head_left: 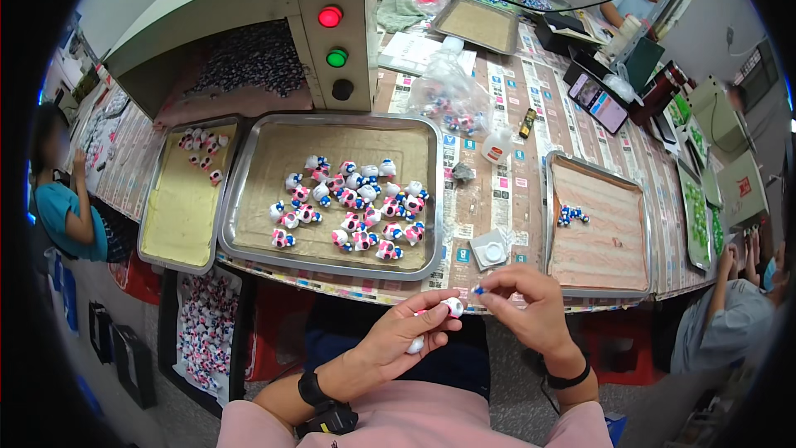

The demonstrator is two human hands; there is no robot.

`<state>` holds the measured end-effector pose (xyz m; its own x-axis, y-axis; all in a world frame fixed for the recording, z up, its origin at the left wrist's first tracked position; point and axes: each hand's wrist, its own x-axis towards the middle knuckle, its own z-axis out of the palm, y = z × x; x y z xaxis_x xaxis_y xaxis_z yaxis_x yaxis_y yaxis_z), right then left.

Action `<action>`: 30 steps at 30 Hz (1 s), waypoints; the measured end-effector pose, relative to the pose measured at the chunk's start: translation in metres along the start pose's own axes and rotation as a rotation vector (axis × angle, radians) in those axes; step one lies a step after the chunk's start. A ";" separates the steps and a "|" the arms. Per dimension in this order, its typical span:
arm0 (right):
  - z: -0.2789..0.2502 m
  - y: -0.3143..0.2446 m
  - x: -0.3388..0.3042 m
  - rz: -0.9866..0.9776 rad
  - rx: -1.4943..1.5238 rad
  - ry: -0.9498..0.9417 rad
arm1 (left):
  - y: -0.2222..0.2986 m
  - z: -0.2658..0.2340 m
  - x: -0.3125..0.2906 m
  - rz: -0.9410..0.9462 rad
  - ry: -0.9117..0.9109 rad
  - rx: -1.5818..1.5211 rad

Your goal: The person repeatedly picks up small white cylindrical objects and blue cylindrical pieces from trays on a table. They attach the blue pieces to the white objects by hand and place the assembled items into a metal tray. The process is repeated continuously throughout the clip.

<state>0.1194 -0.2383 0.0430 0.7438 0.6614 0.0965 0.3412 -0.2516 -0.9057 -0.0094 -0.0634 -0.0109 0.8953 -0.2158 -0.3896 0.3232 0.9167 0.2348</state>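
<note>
At the near edge of a table (514, 191) covered in printed paper, I see the person's L hand (383, 340) w/ fingers curled round a small white-and-pink toy figure (453, 307), & a smooth white rounded piece (415, 345) tucked lower in the same hand. Just beside it, the R hand (535, 307) has thumb & index fingertips clamped on a tiny blue part (478, 289), apart from the figure. Ahead to the L, a wide silver metal tray (398, 137) holds lots of pink, white & blue figures (363, 241); to the R, a pink-lined metal tray (593, 261) has some blue-and-white pieces (572, 215).
</note>
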 end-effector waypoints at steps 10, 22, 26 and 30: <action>0.009 -0.007 -0.014 -0.009 0.074 -0.043 | -0.002 -0.002 0.001 -0.004 -0.008 0.004; 0.009 -0.001 -0.017 0.075 0.122 -0.095 | -0.001 -0.001 -0.002 0.015 0.045 0.115; 0.010 0.003 -0.017 0.042 0.140 -0.123 | -0.001 -0.001 -0.004 0.038 0.052 0.159; 0.004 0.004 -0.012 0.043 0.165 -0.226 | 0.000 0.000 -0.008 0.033 0.085 0.233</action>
<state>0.1096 -0.2449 0.0368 0.6023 0.7980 -0.0217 0.2000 -0.1772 -0.9637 -0.0160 -0.0613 -0.0078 0.8806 -0.1489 -0.4499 0.3651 0.8183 0.4439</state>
